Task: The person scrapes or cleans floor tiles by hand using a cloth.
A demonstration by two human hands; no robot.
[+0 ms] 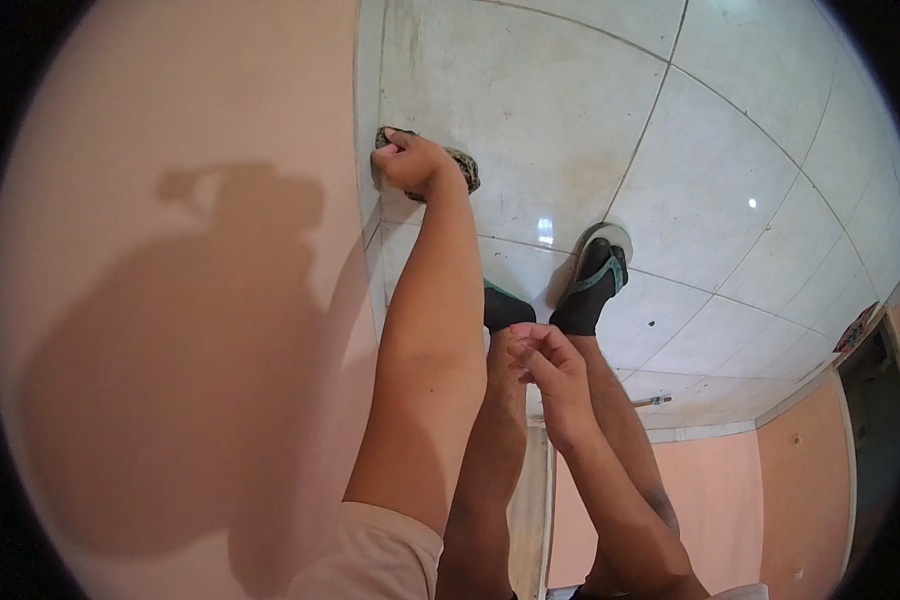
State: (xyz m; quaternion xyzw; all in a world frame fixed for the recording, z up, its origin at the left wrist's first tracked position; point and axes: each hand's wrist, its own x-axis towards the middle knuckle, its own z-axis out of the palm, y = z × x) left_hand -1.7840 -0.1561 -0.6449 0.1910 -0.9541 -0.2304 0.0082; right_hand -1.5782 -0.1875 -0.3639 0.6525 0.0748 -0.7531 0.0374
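Observation:
Low by the foot of the wall, my left hand [410,163] is closed on a bunched, dark patterned cloth [464,170]. The cloth lies against the white tiled floor [530,100], beside the baseboard [369,80], and sticks out on both sides of the hand. My right hand [553,375] hangs in front of my shins, above the floor. Its fingers are loosely bent and apart from the thumb, and I see nothing in them. My feet, in black socks and flip-flops [592,272], stand on the tiles below.
A pink wall [170,100] rises close on the left, with my shadow on it. Behind my legs a thin stick-like thing [654,401] lies on the floor near another wall [710,480]. A doorway [870,400] is at the far right. Small dark specks dot the tiles.

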